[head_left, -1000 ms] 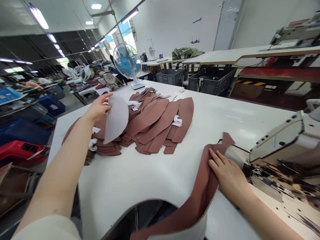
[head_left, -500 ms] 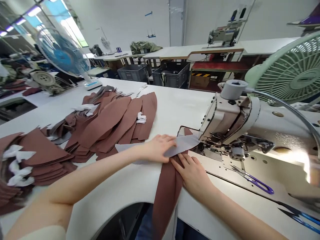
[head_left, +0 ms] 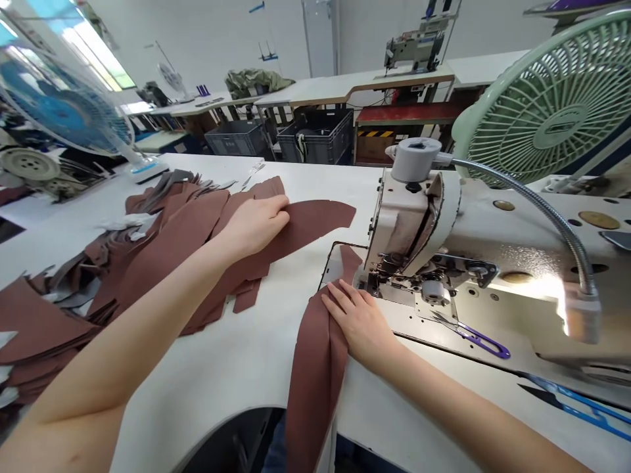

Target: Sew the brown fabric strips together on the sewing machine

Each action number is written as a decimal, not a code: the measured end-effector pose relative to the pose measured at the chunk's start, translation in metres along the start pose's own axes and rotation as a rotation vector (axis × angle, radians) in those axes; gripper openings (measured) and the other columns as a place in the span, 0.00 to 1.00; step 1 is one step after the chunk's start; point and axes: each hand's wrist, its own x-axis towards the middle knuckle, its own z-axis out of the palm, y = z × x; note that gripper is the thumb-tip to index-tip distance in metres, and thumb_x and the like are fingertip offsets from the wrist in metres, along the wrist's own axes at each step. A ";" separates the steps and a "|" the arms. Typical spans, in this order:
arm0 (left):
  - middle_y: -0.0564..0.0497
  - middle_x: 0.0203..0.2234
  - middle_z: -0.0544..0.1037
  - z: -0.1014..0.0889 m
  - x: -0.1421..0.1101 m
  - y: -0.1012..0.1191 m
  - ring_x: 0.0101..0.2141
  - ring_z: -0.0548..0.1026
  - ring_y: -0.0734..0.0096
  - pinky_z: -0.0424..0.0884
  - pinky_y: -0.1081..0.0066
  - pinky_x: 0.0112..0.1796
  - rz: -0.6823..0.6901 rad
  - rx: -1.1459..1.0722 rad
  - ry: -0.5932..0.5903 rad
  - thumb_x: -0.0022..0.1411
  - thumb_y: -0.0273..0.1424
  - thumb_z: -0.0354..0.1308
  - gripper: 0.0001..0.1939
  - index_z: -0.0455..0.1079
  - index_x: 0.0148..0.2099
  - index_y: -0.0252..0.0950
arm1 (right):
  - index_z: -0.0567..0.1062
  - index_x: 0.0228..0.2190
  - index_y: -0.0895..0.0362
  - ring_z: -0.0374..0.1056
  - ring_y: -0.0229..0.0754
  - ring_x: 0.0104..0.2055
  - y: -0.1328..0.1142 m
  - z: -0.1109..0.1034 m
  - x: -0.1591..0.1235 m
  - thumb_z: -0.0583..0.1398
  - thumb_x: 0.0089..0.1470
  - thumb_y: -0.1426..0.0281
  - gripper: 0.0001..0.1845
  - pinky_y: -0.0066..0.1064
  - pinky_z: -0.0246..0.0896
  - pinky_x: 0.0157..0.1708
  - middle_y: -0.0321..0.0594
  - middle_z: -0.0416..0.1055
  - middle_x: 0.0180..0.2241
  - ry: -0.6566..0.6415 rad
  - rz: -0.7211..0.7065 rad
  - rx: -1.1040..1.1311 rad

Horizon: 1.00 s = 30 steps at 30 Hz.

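Shifted from beside the sewing machine [head_left: 486,217], the left hand [head_left: 254,226] is now held over the brown stack [head_left: 182,230]. The white table [head_left: 246,368] is backed by a pale wall [head_left: 207,33]. The curved brown panel [head_left: 320,220] is pinched in the left grip; folded brown fabric [head_left: 313,355] is pressed beneath the right hand [head_left: 359,322], fingers flat.

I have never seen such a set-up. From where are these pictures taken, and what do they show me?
One camera on the person's head takes all pictures, looking forward and down. There is no robot, only two bare hands. The left hand holds a brown piece. The right hand rests on brown fabric beside a sewing machine. On the white table lies a pile of brown pieces. Purple-handled snips lie on the machine's base.
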 end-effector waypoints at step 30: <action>0.48 0.63 0.58 0.118 -0.029 0.050 0.64 0.51 0.59 0.55 0.57 0.61 0.839 -0.263 -0.388 0.59 0.24 0.50 0.29 0.56 0.63 0.38 | 0.72 0.52 0.56 0.55 0.60 0.61 0.009 -0.012 -0.070 0.53 0.59 0.74 0.20 0.44 0.61 0.43 0.46 0.66 0.56 0.056 -0.136 0.205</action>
